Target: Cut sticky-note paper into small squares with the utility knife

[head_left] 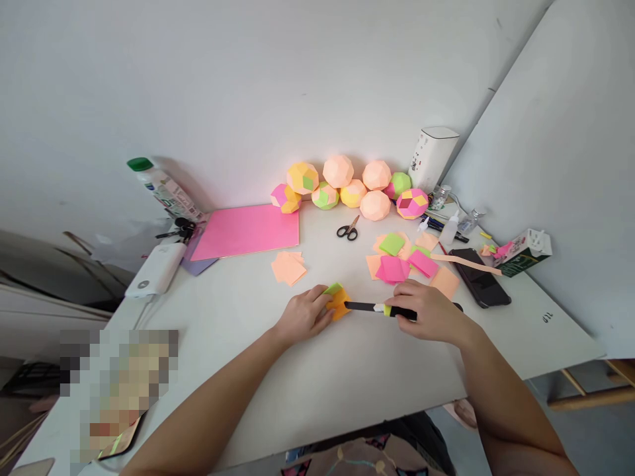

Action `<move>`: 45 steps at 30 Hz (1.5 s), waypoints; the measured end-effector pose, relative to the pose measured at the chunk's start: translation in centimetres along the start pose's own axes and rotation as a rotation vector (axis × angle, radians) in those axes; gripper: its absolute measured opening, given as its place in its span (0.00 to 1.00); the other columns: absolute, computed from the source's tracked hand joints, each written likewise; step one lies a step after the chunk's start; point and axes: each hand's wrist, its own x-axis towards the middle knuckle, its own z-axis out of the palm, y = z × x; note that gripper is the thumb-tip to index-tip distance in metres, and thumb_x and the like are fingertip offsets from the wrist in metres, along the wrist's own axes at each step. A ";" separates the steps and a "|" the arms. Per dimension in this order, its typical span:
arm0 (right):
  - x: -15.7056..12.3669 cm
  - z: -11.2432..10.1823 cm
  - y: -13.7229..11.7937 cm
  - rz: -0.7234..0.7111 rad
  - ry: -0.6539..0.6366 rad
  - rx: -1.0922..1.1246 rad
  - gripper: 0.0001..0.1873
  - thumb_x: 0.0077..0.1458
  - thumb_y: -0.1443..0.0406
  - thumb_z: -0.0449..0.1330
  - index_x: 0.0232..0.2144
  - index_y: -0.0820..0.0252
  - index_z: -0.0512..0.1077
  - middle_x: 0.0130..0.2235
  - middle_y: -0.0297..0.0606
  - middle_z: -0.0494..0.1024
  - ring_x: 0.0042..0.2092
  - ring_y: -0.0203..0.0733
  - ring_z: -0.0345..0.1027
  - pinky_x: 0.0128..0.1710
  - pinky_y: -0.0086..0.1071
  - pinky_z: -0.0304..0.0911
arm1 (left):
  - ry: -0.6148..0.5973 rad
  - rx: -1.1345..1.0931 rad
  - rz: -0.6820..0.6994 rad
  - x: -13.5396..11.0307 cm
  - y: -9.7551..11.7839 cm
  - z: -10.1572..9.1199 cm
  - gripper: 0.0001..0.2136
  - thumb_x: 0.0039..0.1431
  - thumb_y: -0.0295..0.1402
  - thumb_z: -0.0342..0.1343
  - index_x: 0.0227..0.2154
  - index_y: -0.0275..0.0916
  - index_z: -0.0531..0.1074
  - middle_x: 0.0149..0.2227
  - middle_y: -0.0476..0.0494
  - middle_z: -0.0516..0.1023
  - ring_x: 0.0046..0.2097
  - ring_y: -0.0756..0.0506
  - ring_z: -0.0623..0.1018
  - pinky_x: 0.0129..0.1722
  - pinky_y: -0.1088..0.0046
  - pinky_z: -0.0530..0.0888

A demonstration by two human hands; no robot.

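Note:
My left hand (305, 313) is closed on a small piece of orange paper (339, 308) with a green paper part (333, 289) at its upper edge. The fingers cover part of it, so I cannot tell its full shape. My right hand (430, 309) grips a utility knife (401, 313) with a black and yellow handle. Its long dark blade points left, and the tip meets the orange paper. Just beyond my right hand lie loose pink sheets (393, 270), a green sheet (391, 244) and peach sheets (445, 283).
Several faceted paper balls (338, 172) line the wall. Scissors (348, 229), peach squares (289, 268) and a pink board (248, 231) lie on the white table (238, 350). A dark phone (481, 277), glue bottle (449, 229) and carton (526, 252) are at right; a power bank (156, 270) at left.

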 end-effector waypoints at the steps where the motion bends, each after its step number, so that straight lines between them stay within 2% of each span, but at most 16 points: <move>1: 0.0 0.0 0.0 -0.001 0.005 0.003 0.16 0.48 0.72 0.54 0.36 0.57 0.77 0.34 0.39 0.74 0.37 0.42 0.66 0.33 0.32 0.64 | -0.001 -0.005 -0.002 0.0 0.0 0.0 0.07 0.63 0.34 0.45 0.40 0.40 0.66 0.45 0.41 0.73 0.30 0.49 0.75 0.25 0.74 0.70; 11: 0.1 0.1 0.0 -0.011 0.000 0.001 0.16 0.48 0.72 0.54 0.36 0.58 0.77 0.34 0.40 0.74 0.37 0.43 0.66 0.33 0.32 0.64 | -0.042 -0.036 -0.031 0.1 0.2 -0.3 0.08 0.62 0.37 0.44 0.38 0.41 0.64 0.45 0.41 0.72 0.33 0.48 0.75 0.26 0.73 0.69; 21: 0.1 0.2 0.2 -0.004 -0.012 -0.006 0.17 0.48 0.72 0.54 0.38 0.58 0.77 0.34 0.40 0.73 0.38 0.42 0.66 0.33 0.32 0.64 | -0.052 -0.066 -0.030 0.0 0.2 -0.4 0.07 0.59 0.33 0.45 0.38 0.40 0.64 0.46 0.41 0.71 0.32 0.48 0.74 0.27 0.73 0.68; 45: 0.1 0.1 0.0 0.008 -0.030 -0.020 0.15 0.48 0.73 0.54 0.35 0.58 0.77 0.33 0.39 0.73 0.38 0.43 0.66 0.32 0.31 0.63 | -0.090 -0.087 -0.024 0.1 0.4 -0.7 0.08 0.55 0.31 0.45 0.38 0.40 0.64 0.46 0.40 0.71 0.32 0.47 0.73 0.27 0.72 0.68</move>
